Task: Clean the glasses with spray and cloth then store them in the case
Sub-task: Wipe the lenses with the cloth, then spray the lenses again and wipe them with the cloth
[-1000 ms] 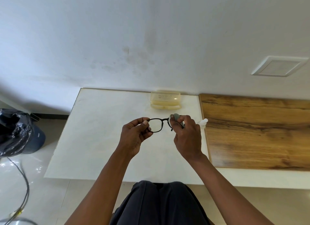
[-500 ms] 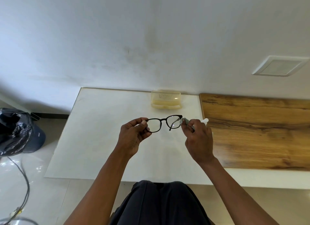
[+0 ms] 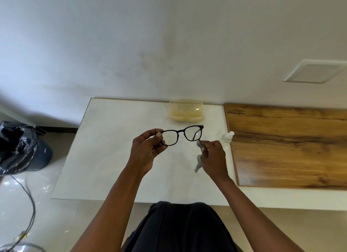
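White table (image 3: pixel 105 158): left hand (image 3: pixel 145 153) pinches glasses (image 3: pixel 181 135) (right hand (image 3: pixel 213 158) grips cloth (image 3: pixel 198 162)).

The right hand (image 3: pixel 213 158) with the grey cloth (image 3: pixel 198 158) is now off the right lens, drawn down and to the right of the black-framed glasses (image 3: pixel 183 135), leaving both lenses uncovered. More of the cloth now hangs below the fingers (image 3: pixel 205 145). The spray bottle (image 3: pixel 227 136) is now in plain sight past the hand.

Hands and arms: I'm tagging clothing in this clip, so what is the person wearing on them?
Nothing shows on either arm: both forearms are bare, with no sleeves, gloves or watch. The left hand and the right hand are bare too.
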